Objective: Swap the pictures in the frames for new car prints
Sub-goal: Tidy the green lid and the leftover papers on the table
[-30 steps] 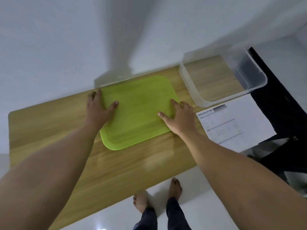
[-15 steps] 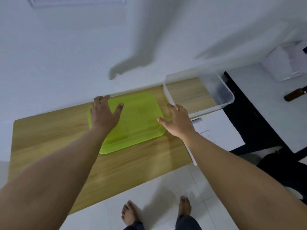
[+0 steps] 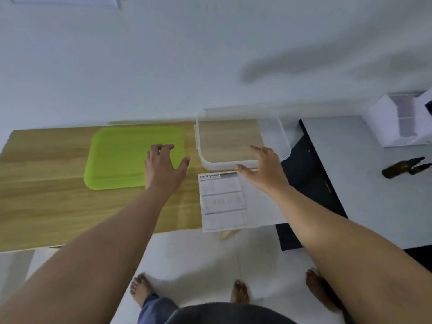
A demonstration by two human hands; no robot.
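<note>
A lime-green tray [image 3: 117,157] lies flat on the wooden table [image 3: 46,206]. A clear plastic bin [image 3: 282,139] with nothing visible inside stands to its right at the table's end. My left hand [image 3: 163,169] hovers over the tray's right edge with fingers spread, holding nothing. My right hand [image 3: 266,169] is spread in the air at the bin's near rim, also holding nothing. A white specification sheet [image 3: 224,202] lies in front of the bin. No picture frames or car prints are in view.
A white wall runs behind the table. To the right are a black mat [image 3: 311,183], a white box [image 3: 402,122] and brown bottles [image 3: 402,169] on the floor. My bare feet [image 3: 142,291] stand on white tiles below the table's front edge.
Both hands have left the green tray's sides and moved right, the right one up to the bin. The view has swung right, showing more floor, the box and bottles.
</note>
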